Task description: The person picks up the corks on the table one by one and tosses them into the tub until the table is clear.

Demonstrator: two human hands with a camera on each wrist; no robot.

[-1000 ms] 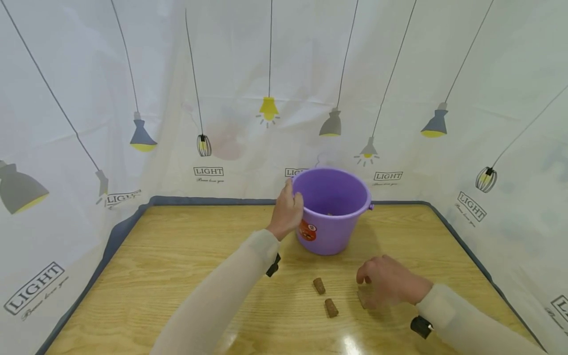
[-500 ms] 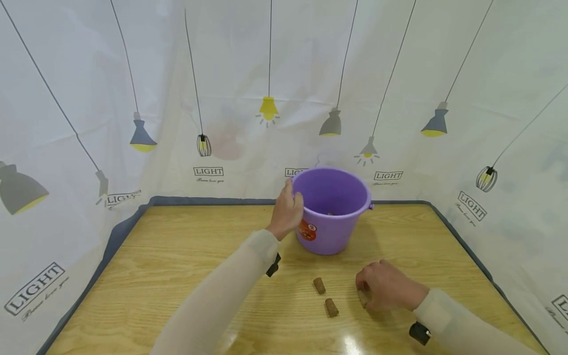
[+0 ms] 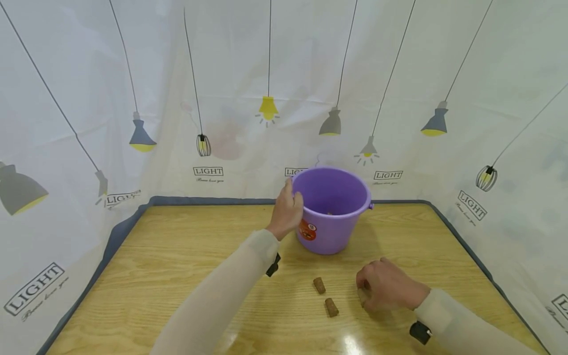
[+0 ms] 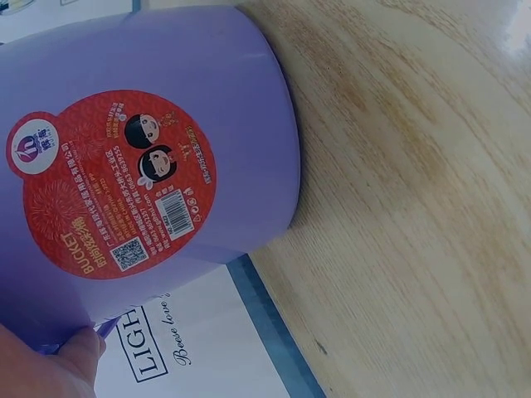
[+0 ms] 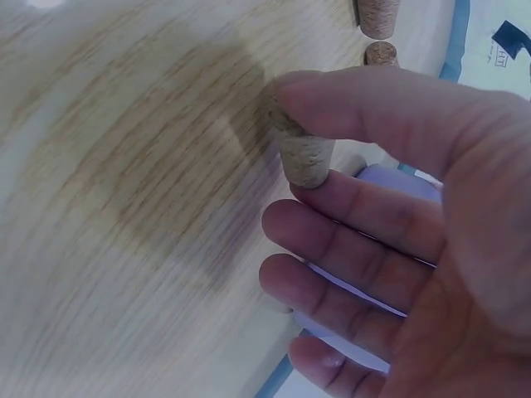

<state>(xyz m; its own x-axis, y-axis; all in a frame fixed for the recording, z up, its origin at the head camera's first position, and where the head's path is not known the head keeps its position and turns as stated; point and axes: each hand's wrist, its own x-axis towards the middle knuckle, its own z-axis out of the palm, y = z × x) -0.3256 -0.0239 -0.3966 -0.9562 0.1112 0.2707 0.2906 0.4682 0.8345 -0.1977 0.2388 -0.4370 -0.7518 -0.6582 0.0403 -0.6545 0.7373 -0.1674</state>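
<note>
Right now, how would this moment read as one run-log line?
left hand: holds purple bucket at rim | right hand: pinches cork | two other corks: on table, apart from bucket

Table (image 3: 177,246): pale yellow wood, grain visible, surface glossy, one bright glare spot in the near part. Bucket (image 3: 330,236), purple, stands upright toward the far edge. In front of it, two brown corks lie on their sides, farther cork (image 3: 319,285) and nearer cork (image 3: 331,307), close together, not touching.

Long cream sleeves (image 3: 219,297), each with a small black device (image 3: 420,332) at its cuff (image 3: 432,308)
</note>
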